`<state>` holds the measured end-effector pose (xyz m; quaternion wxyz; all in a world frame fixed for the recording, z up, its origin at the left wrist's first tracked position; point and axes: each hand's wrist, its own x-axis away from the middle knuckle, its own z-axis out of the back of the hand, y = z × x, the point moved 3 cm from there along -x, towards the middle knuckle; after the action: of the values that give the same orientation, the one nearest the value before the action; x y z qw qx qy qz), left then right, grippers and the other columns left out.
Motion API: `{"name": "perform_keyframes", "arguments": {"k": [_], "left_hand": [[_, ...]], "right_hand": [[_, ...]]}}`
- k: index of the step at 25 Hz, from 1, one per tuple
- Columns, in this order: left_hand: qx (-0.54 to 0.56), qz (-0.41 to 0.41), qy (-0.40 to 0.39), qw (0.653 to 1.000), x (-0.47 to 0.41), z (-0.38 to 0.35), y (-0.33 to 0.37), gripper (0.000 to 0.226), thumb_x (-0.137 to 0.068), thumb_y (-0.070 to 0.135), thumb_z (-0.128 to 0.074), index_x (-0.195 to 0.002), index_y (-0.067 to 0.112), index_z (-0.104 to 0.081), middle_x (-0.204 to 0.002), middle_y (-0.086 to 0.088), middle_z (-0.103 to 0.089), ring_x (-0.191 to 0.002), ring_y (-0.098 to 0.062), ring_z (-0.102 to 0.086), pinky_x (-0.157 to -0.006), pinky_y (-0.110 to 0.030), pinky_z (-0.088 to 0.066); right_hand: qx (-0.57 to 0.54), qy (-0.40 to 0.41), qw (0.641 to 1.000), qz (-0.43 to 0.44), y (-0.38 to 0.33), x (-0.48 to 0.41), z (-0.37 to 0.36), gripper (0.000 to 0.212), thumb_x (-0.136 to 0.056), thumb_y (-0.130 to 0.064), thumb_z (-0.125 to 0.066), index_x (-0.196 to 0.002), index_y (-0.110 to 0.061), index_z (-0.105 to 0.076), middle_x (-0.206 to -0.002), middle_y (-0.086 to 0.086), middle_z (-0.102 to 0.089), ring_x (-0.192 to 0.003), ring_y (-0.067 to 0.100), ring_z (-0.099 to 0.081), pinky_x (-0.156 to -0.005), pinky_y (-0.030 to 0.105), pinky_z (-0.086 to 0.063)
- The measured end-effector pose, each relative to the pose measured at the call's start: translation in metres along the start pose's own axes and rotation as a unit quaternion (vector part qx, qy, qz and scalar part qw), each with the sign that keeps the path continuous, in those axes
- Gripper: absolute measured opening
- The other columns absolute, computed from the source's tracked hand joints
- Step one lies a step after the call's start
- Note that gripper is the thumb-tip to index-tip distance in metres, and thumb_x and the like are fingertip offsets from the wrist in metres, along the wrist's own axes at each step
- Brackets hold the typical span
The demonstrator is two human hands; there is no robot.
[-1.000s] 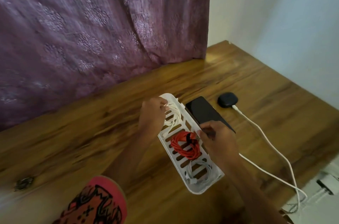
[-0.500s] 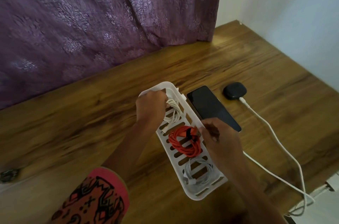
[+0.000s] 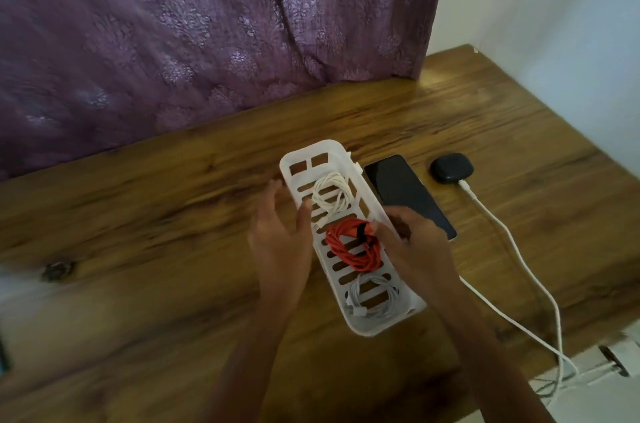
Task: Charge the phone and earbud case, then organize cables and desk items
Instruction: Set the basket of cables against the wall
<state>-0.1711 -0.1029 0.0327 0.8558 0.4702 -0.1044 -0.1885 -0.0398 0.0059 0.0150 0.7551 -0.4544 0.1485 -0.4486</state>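
Note:
A white slotted basket (image 3: 301,159) lies on the wooden desk (image 3: 138,221). Inside it are a coiled white cable (image 3: 331,195) at the far end, a coiled red cable (image 3: 353,246) in the middle and a grey-white coiled cable (image 3: 372,296) at the near end. My left hand (image 3: 278,242) hovers open at the basket's left wall, fingers apart. My right hand (image 3: 414,246) rests at the basket's right wall, fingers curled on the rim beside the red coil. A black phone (image 3: 403,190) lies right of the basket. A black earbud case (image 3: 450,168) has a white charging cable (image 3: 502,232) plugged in.
A purple curtain (image 3: 207,34) hangs behind the desk. A white wall (image 3: 571,24) stands at the right. The charging cables run off the desk's right front edge to a white plug block (image 3: 613,358). A dark knot (image 3: 57,270) marks the wood at the left.
My left hand has let go of the basket's far end and drawn back, open. The white coil it covered now shows. The view has shifted down and left.

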Motion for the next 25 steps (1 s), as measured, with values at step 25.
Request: {"name": "perform_keyframes", "arguments": {"k": [25], "left_hand": [[0.271,0.005,-0.26,0.927,0.052,-0.047,0.077,0.043,-0.097,0.02,-0.042,-0.139,0.03,-0.039,-0.13,0.012,-0.055,-0.102,0.001,-0.057,-0.078,-0.015,-0.051]], "right_hand": [[-0.148,0.041,0.986,0.06,-0.022,-0.004,0.113,0.03,-0.098,-0.013,-0.041,-0.103,-0.034,-0.061,-0.095,0.001,-0.07,-0.079,0.001,-0.064,-0.069,0.018,-0.053]]}}
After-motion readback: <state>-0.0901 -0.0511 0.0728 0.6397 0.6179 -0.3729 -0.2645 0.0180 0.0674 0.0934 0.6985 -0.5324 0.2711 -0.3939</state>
